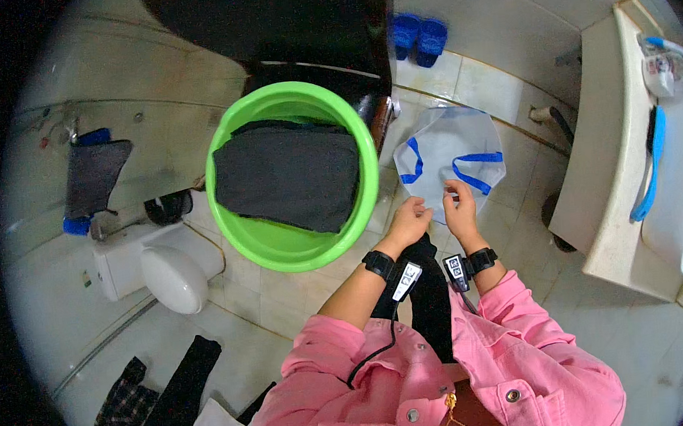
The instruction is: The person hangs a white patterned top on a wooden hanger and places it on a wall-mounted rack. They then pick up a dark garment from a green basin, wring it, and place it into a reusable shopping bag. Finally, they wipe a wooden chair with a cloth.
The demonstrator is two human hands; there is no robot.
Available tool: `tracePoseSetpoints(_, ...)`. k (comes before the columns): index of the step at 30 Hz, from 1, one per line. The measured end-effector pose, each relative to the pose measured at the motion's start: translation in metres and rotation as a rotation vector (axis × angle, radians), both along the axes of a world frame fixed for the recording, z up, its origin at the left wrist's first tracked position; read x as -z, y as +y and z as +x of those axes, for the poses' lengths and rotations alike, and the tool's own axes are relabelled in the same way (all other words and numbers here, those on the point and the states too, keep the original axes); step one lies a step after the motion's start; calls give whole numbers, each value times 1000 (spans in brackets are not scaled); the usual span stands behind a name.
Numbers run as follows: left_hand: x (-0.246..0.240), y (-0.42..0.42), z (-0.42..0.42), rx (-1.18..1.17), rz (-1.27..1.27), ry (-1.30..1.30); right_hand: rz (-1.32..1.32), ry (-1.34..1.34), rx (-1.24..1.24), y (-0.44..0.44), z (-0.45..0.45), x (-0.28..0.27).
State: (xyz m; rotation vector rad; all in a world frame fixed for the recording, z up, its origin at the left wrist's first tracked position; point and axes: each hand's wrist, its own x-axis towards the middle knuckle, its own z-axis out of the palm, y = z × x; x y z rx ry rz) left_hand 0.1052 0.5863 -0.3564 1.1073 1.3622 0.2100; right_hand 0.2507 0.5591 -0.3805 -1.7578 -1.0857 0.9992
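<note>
A translucent white bag with blue strap handles is on the tiled floor before me. My left hand is over its near left edge, fingers curled. Beside it, my right hand overlaps the bag's near part, thumb and fingertips close together. Whether either hand pinches the thin bag cannot be made out. To the left, a round bright green basin rests on a dark leather seat. Folded dark grey fabric fills much of the basin and hides most of its bottom.
A white sink counter stands right, bearing a blue-handled brush and a bottle. Blue slippers lie at the back. Left are a white toilet and a hanging grey cloth; black clothing is lower left.
</note>
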Motion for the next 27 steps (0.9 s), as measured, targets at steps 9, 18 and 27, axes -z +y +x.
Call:
tracePoseSetpoints(9,-52,49,-107,-294,479,167,4,172,-280,61,-81,-66)
tracePoseSetpoints(18,-36,81,-178,138,733,639,-318,-340,-281,85,-141,-51)
tracePoseSetpoints(27,-20,100,-207,199,609,282,-501,563,241,99,-152,-45)
